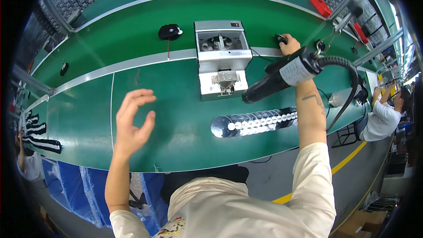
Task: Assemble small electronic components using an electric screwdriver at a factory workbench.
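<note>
My left hand [133, 125] hovers over the green bench with its fingers spread and nothing in them. My right hand [291, 45] reaches to the far shelf, its fingers closed around a small black part [280, 39] whose kind I cannot make out. A black electric screwdriver [282, 76] with a white label hangs slanted in front of my right forearm. Between my hands stands a silver screw feeder [222, 61]. Nearer me lies a row of overlapping dark, shiny round parts [255, 122] with white centres, partly hidden by my right forearm.
A black round-bodied device [169, 31] sits on the far shelf, a small dark piece [64, 68] to its left. Strips of black parts [42, 144] lie at far left. A clear bag [341, 98] is right of my forearm. Blue crates [72, 187] stand below. Another person [381, 119] sits at right.
</note>
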### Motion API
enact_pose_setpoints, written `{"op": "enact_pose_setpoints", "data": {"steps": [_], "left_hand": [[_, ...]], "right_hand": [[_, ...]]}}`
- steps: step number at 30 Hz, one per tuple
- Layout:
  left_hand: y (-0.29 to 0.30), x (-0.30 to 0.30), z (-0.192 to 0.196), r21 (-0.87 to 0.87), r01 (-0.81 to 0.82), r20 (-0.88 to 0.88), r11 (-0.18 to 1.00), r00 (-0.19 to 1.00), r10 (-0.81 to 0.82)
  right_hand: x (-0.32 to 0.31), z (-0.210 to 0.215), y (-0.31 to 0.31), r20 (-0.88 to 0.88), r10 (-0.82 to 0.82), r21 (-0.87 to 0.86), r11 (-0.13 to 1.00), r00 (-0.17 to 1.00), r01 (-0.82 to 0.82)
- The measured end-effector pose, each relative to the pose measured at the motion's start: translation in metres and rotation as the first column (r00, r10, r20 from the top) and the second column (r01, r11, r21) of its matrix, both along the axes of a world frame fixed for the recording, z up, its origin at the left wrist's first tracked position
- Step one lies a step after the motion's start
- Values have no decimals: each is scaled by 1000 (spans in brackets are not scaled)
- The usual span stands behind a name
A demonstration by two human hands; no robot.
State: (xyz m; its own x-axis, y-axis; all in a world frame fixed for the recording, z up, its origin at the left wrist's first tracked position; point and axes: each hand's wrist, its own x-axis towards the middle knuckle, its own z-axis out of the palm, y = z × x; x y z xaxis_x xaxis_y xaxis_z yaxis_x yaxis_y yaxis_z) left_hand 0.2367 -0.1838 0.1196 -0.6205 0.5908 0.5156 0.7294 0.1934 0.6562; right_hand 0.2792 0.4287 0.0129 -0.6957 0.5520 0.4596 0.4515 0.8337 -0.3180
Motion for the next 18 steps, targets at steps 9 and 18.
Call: {"op": "enact_pose_setpoints", "data": {"steps": [9,18], "left_hand": [[24,78,-19,87,441,625,893,674,-393],[78,150,-50,649,318,727,691,10,-687]], "right_hand": [[128,106,-216,-282,224,-268,915,933,-301],[217,112,-380,-226,453,-482,717,863,-503]]}}
